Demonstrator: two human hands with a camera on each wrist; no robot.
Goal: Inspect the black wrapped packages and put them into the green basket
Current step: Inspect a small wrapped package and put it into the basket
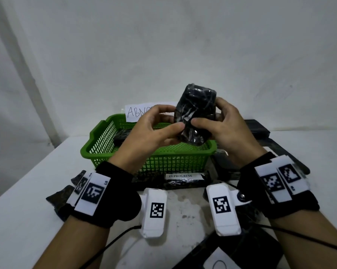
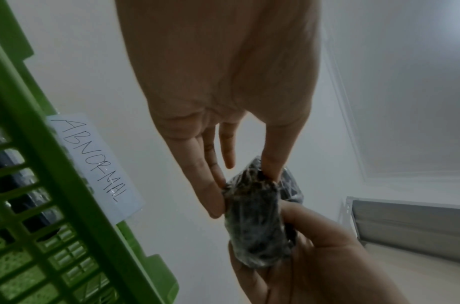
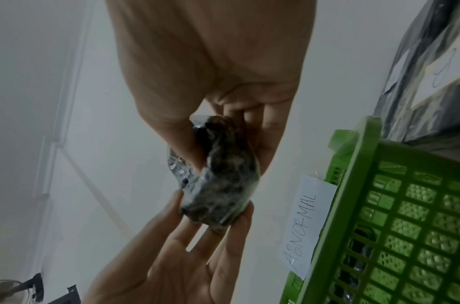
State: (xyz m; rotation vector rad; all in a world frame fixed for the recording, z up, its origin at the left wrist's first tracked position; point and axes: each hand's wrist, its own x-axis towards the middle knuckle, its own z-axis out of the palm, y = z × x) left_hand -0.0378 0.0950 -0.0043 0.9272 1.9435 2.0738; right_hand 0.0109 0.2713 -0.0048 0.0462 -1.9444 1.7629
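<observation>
A black wrapped package (image 1: 195, 111), shiny with plastic film, is held upright in the air over the green basket (image 1: 105, 136). My left hand (image 1: 172, 119) pinches its left side between thumb and fingertips. My right hand (image 1: 208, 117) grips its right side, thumb in front and fingers behind. The left wrist view shows the package (image 2: 255, 222) between my left fingertips (image 2: 216, 191) and the cupped right hand (image 2: 317, 259). In the right wrist view the package (image 3: 223, 185) sits between both hands. Another black package (image 1: 121, 136) lies inside the basket.
A paper label reading ABNORMAL (image 1: 138, 111) stands behind the basket. More black packages lie on the white table: one labelled IN PROGRESS (image 1: 185, 179) in front of the basket, others at the right (image 1: 259, 129), left (image 1: 64, 193) and near right (image 1: 241, 253). A wall stands close behind.
</observation>
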